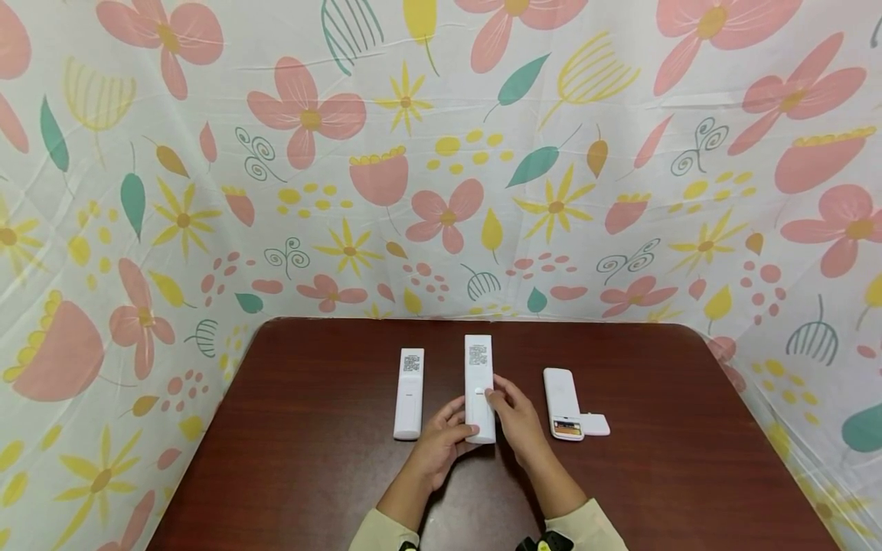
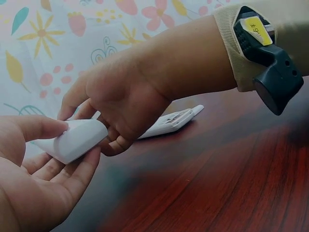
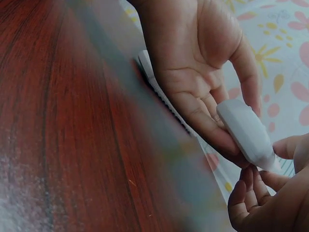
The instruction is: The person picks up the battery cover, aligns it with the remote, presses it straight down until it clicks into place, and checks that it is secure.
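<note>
one smooth oblong remote (image 1: 477,379) between fingers (image 1: 460,433)

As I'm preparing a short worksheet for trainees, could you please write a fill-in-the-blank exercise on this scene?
1. Counting the held remote, the scene shows ____ remotes.
2. The held remote is gripped by the right hand and the ____ hand.
3. The open remote, its battery slot uncovered, lies on the person's ____ side.
Missing words: three; left; right.

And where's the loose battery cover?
In the head view, the cover lies on the table, right of the right hand, beside the lower end of the open remote.
</note>
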The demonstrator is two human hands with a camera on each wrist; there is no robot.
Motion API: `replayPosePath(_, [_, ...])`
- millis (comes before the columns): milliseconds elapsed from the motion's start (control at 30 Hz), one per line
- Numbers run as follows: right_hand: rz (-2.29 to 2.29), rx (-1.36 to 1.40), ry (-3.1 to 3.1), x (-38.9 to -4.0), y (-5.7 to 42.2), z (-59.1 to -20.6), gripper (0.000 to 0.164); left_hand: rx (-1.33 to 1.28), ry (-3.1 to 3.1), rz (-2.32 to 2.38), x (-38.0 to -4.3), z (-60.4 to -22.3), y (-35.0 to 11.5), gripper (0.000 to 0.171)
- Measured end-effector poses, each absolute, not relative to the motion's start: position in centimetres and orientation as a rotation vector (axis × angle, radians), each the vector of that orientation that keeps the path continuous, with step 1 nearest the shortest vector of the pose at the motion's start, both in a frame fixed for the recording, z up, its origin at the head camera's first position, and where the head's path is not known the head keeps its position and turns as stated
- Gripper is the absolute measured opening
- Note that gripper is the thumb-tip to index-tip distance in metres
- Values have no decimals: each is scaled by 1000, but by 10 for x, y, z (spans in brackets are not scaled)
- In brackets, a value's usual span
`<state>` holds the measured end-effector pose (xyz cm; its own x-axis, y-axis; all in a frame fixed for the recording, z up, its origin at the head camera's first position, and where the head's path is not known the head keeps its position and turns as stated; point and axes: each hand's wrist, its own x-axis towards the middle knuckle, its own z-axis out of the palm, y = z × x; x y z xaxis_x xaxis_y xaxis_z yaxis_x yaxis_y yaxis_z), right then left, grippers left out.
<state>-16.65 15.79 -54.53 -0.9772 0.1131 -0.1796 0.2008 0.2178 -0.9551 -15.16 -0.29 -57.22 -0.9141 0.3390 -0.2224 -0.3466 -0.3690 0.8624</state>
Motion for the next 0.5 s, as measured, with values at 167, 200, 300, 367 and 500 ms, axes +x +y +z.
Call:
replayPosePath(167, [-1869,305,2377,-166,158,-546,52,-22,1466,2307,-152,-570,-4,70])
replayPosePath(200, [-1875,303,2369,-165,157,-546,52,-22,1472,2305,-152,-570,-4,70])
replayPosePath(300, [-1891,273,2365,-164,157,-546,52,-22,1493,2301,-151,-570,-4,69])
replayPosePath(367, [-1909,258,2356,-164,157,-547,52,-25,1503,2300,-151,-569,-4,68])
replayPosePath(500, [-1922,246,2352,-164,157,-547,51,-31,1530,2282,-152,-567,-5,68])
